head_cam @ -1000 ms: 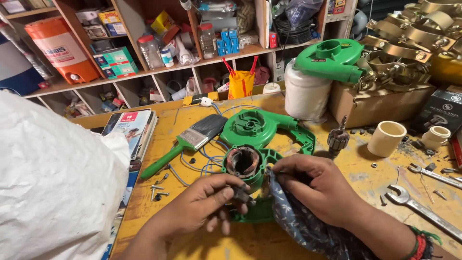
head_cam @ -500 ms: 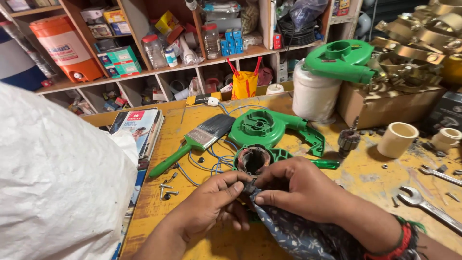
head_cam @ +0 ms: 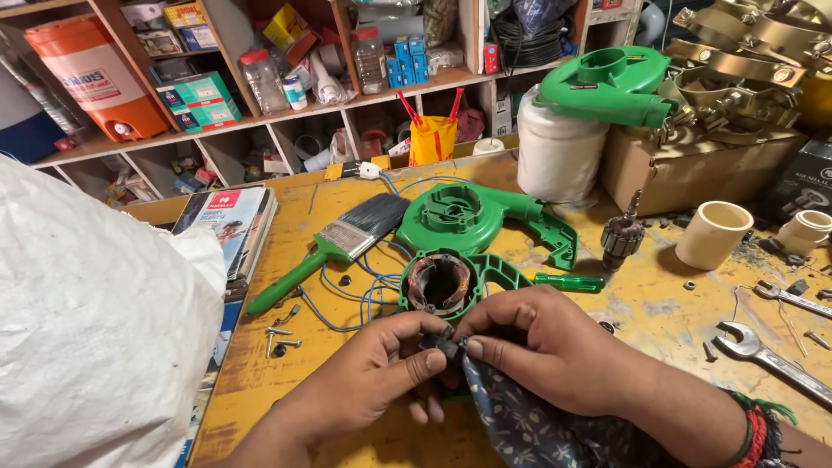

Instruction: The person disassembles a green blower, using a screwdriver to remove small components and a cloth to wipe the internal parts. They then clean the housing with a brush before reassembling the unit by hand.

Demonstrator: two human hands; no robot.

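1. A big white woven sack (head_cam: 87, 329) fills the 9 o'clock side of the view, lying over the edge of the yellow workbench (head_cam: 676, 295).
2. Just past the sack, toward 10 o'clock, a stack of magazines (head_cam: 230, 221) lies flat on the bench.
3. A green-handled paintbrush (head_cam: 334, 247) lies slantwise at about 11 o'clock from the hands, with loose screws (head_cam: 279, 334) near its handle end and blue wire (head_cam: 364, 286) looping beneath it.
4. The left hand (head_cam: 377, 377), at 6 o'clock in the view, pinches a small dark part (head_cam: 444, 345) between thumb and fingertips; the grip is narrow and closed on that part.
5. At 12 o'clock from the hands, touching distance away, sits a green motor housing (head_cam: 451, 282) with copper windings showing, and beyond it a green blower casing (head_cam: 472, 217).
6. The right hand (head_cam: 542, 347) meets the left at the same dark part, fingers closed tight on it and on a dark blue patterned cloth (head_cam: 529, 425) that trails toward 6 o'clock.
7. At 2 o'clock stands an armature (head_cam: 622, 238), then a cream cup (head_cam: 715, 234).
8. At 3 o'clock lies an open-end spanner (head_cam: 767, 355).
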